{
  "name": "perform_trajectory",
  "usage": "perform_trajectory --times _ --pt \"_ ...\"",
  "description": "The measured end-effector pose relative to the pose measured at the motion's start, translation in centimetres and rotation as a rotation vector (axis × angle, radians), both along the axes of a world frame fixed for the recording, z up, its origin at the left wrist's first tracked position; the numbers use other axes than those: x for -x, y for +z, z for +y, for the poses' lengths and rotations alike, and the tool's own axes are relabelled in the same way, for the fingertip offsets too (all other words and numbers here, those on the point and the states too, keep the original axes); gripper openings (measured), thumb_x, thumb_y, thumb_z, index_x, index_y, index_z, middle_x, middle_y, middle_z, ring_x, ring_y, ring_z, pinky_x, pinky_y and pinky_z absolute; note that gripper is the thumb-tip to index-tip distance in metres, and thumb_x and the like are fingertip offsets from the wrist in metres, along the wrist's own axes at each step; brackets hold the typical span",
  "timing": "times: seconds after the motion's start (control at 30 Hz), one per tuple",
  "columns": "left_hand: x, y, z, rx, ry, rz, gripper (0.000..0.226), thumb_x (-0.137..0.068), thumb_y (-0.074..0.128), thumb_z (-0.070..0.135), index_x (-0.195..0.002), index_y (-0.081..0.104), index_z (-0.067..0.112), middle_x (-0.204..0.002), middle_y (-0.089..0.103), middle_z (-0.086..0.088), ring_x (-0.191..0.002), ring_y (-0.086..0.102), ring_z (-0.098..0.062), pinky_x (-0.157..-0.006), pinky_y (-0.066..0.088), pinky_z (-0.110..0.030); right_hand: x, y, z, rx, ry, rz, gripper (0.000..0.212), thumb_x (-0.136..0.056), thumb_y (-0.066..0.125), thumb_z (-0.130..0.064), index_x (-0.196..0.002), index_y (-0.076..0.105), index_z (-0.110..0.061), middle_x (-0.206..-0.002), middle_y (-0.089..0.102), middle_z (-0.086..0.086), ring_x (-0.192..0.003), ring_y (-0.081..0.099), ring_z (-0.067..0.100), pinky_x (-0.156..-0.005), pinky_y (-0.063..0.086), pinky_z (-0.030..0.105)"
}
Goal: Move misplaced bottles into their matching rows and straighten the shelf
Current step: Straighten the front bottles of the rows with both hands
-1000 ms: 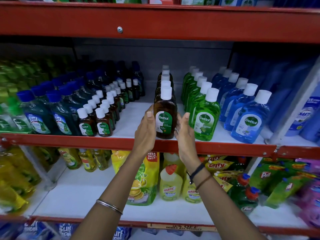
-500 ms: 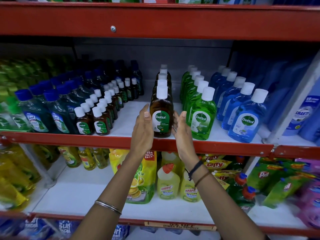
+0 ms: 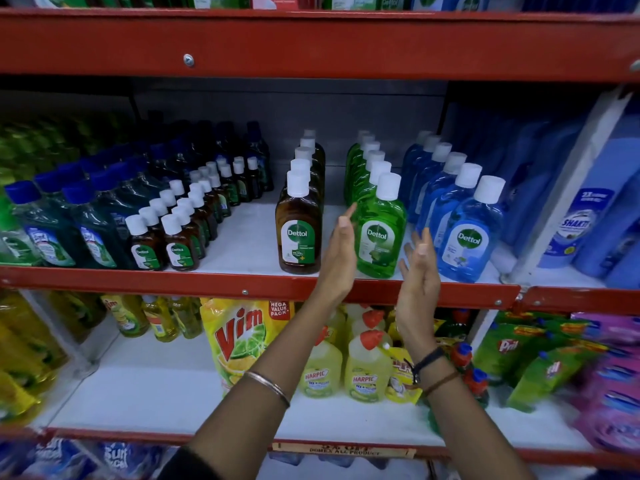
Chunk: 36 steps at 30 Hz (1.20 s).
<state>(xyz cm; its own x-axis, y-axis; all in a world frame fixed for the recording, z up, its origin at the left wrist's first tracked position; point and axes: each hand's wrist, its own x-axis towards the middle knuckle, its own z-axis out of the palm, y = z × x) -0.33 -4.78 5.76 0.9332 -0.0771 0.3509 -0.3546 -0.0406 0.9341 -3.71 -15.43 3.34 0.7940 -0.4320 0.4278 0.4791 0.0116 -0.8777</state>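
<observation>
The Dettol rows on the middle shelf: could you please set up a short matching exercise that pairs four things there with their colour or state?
Things:
1. front bottle of the row left of the hands
2. front bottle between the hands
3. front bottle right of the hands
4. left hand and right hand

Colour or state:
A. blue liquid, white cap
B. open, palms facing each other, holding nothing
C. brown liquid, white cap
D. green liquid, white cap

Pairs: 1-C, 2-D, 3-A, 4-B
</observation>
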Motion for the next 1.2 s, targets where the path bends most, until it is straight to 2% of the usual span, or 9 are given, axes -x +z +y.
perform_trajectory --times 0.23,0.4,0.6,0.8,0.9,0.97,1.03,1.13,1.2 --pt "-0.9 -0.3 -0.1 0.014 0.047 -0.038 0.062 -0.071 0.015 0.099 -0.121 0.043 0.075 -0.147 0.050 -0.002 -0.135 0.048 -0.023 -0.112 0.039 -0.057 -0.2 2.0 -1.6 0.019 0.265 0.084 0.088 -0.063 0.034 -0.092 -0.131 0.047 -0.039 -0.135 0.053 -0.014 -0.129 0.047 0.004 -0.107 0.039 0.025" --pt "-0.6 -0.6 0.1 0.000 0.086 -0.054 0.064 -0.072 0.015 0.099 -0.124 0.044 0.073 -0.144 0.052 -0.003 -0.135 0.049 -0.025 -0.111 0.040 -0.059 -0.5 2.9 -2.6 0.003 0.325 0.133 0.110 -0.052 0.040 -0.096 -0.136 0.048 -0.025 -0.129 0.055 -0.011 -0.119 0.052 0.001 -0.088 0.048 0.010" --pt "0.3 -0.2 0.0 -0.014 0.087 -0.044 0.064 -0.069 0.014 0.100 -0.121 0.042 0.076 -0.148 0.049 -0.001 -0.137 0.046 -0.022 -0.112 0.039 -0.059 -0.3 3.0 -2.6 0.001 0.319 0.133 0.109 -0.052 0.040 -0.096 -0.135 0.049 -0.025 -0.132 0.053 -0.006 -0.128 0.049 0.012 -0.108 0.040 0.031" --pt "0.5 -0.4 -0.4 0.015 0.107 -0.075 0.060 -0.073 0.016 0.098 -0.123 0.041 0.075 -0.149 0.048 0.002 -0.139 0.044 -0.022 -0.111 0.039 -0.059 -0.6 2.9 -3.1 0.024 0.349 0.138 0.109 -0.052 0.039 -0.096 -0.135 0.048 -0.026 -0.130 0.052 -0.007 -0.128 0.049 0.013 -0.110 0.039 0.034" --pt "0.9 -0.5 -0.9 0.023 0.143 -0.090 0.055 -0.075 0.017 0.096 -0.123 0.038 0.077 -0.145 0.045 0.014 -0.140 0.041 -0.018 -0.112 0.039 -0.056 -0.8 3.0 -3.2 0.042 0.364 0.137 0.102 -0.052 0.038 -0.097 -0.131 0.048 -0.034 -0.125 0.055 -0.011 -0.123 0.052 0.010 -0.107 0.041 0.032" --pt "0.9 -0.6 -1.1 0.005 0.170 -0.094 0.056 -0.077 0.016 0.095 -0.125 0.036 0.076 -0.142 0.047 0.011 -0.138 0.043 -0.016 -0.112 0.039 -0.054 -1.0 3.1 -3.3 0.054 0.378 0.148 0.097 -0.053 0.038 -0.096 -0.129 0.049 -0.038 -0.129 0.055 -0.008 -0.126 0.051 0.011 -0.109 0.040 0.033" --pt "1.2 -0.7 -1.4 -0.013 0.209 -0.121 0.064 -0.078 0.015 0.094 -0.132 0.037 0.068 -0.139 0.047 0.009 -0.134 0.044 -0.006 -0.114 0.039 -0.044 -0.9 3.1 -3.5 0.073 0.379 0.146 0.093 -0.056 0.036 -0.096 -0.129 0.049 -0.040 -0.136 0.053 -0.004 -0.129 0.049 0.013 -0.111 0.039 0.036" --pt "2.7 -0.6 -3.1 -0.015 0.365 -0.314 0.068 -0.090 0.019 0.080 -0.139 0.042 0.039 -0.136 0.043 0.000 -0.122 0.039 0.019 -0.102 0.033 -0.007 0.1 2.6 -4.1 0.075 0.289 0.082 0.098 -0.064 0.034 -0.092 -0.136 0.046 -0.026 -0.144 0.049 0.003 -0.130 0.048 0.012 -0.111 0.039 0.036" --pt "3.4 -0.8 -4.7 -0.029 0.415 -0.481 0.055 -0.101 0.025 0.061 -0.136 0.048 0.024 -0.133 0.047 -0.008 -0.122 0.041 0.013 -0.101 0.033 -0.007 1.0 2.3 -5.1 0.036 0.161 -0.039 0.090 -0.075 0.034 -0.083 -0.136 0.048 -0.019 -0.143 0.051 0.004 -0.131 0.048 0.011 -0.111 0.039 0.033"
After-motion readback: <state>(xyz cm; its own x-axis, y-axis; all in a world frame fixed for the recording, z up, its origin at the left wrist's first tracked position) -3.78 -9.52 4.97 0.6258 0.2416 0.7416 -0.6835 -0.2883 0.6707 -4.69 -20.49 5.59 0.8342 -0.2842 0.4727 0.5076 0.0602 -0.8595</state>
